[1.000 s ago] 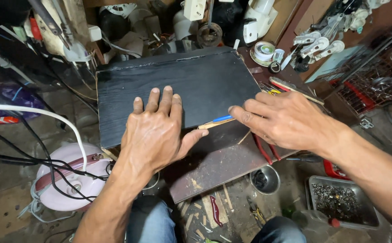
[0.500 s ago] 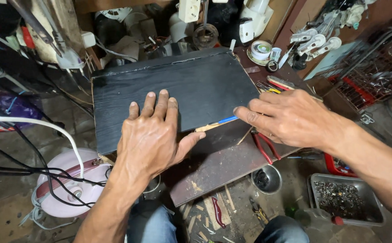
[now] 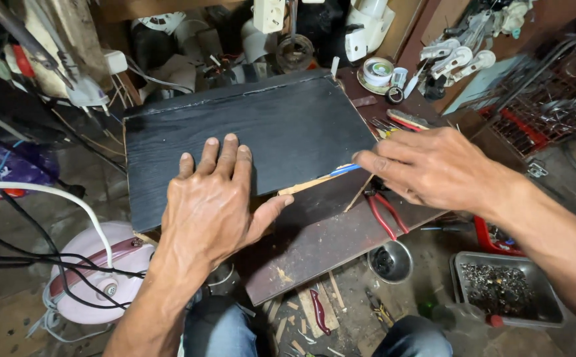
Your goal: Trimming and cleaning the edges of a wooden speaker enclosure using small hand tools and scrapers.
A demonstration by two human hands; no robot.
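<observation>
Pressing flat, the left hand (image 3: pixel 212 205) has no closed grip: its fingers are spread and laid palm-down on a large black rectangular wood-grain board (image 3: pixel 255 135), with the thumb angled out along the board's near edge. Opposite it, the right hand (image 3: pixel 426 165) pinches the end of a thin pale wooden strip with a blue tip (image 3: pixel 321 178), its fingertips closed on it just where the strip meets that same near edge. The board lies flat on a dark reddish-brown bench (image 3: pixel 327 235), covering most of its top and overhanging on the left. It looks stiff and fairly light, with a matte, slightly textured face that should not slip under a palm; its edges and corners look like the best places to take hold. The strip seems slender and easily snapped, so a light pinch near its end suits it. A pair of red-handled pliers (image 3: pixel 384 211) rests on the bench just below the right hand. At the far right corner of the bench stands a round roll of pale tape with a green centre (image 3: pixel 377 71). Lower right, on the floor, a grey rectangular tray (image 3: pixel 502 291) holds small metal bits, and beside it sits a small round metal cup (image 3: pixel 390 261). Lower left, a round pink appliance (image 3: pixel 99 271) trails a white cable.
</observation>
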